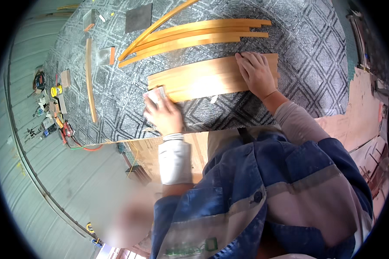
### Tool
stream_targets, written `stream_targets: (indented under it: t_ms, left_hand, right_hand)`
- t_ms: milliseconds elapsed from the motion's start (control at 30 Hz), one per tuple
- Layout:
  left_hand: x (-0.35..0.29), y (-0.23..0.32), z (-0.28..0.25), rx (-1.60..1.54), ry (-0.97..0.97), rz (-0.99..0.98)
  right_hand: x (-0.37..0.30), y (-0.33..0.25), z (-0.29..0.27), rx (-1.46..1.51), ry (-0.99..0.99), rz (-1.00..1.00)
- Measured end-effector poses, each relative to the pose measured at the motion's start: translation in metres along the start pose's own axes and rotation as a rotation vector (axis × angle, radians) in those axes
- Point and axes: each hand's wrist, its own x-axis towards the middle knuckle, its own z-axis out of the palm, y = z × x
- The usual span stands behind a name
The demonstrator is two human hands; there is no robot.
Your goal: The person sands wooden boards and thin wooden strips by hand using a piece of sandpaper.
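Note:
A wide, light-brown wooden board (203,80) lies flat on a grey patterned carpet, with a bright glare on its middle. At the board's left end my left hand (165,118) is closed on a small pale sanding block (155,94), whose underside is hidden. My right hand (257,75) rests on the right end of the board, its fingers together and curled over the far edge. Just beyond the board several narrow wooden strips (194,36) lie side by side, and one curved strip (153,28) crosses their left ends.
The carpet (307,64) covers the worktable. A single wooden strip (89,80), a dark square sheet (138,18) and two orange-edged plates (105,56) lie on the left. Past them are a yellow tape roll (56,90), red tool (66,129) and cable. A blurred shape (132,220) fills the lower left.

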Motion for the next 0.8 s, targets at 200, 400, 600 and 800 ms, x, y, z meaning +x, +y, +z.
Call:
stream_targets:
  t_ms: [200, 400, 600, 800]
  left_hand:
    - [-0.032, 0.086, -0.007, -0.171, -0.013, 0.21]
    - [0.013, -0.025, 0.002, 0.015, 0.013, -0.003]
    - [-0.025, 0.067, -0.001, -0.196, 0.046, 0.124]
    - [0.003, -0.008, 0.0, -0.073, 0.024, -0.081]
  right_hand:
    - [0.001, -0.005, 0.002, 0.001, 0.004, -0.015]
    - [0.0, -0.002, 0.001, 0.026, -0.008, 0.001]
    - [0.001, -0.003, 0.002, -0.007, 0.011, -0.009]
    - [0.002, -0.006, 0.002, -0.01, 0.009, -0.009]
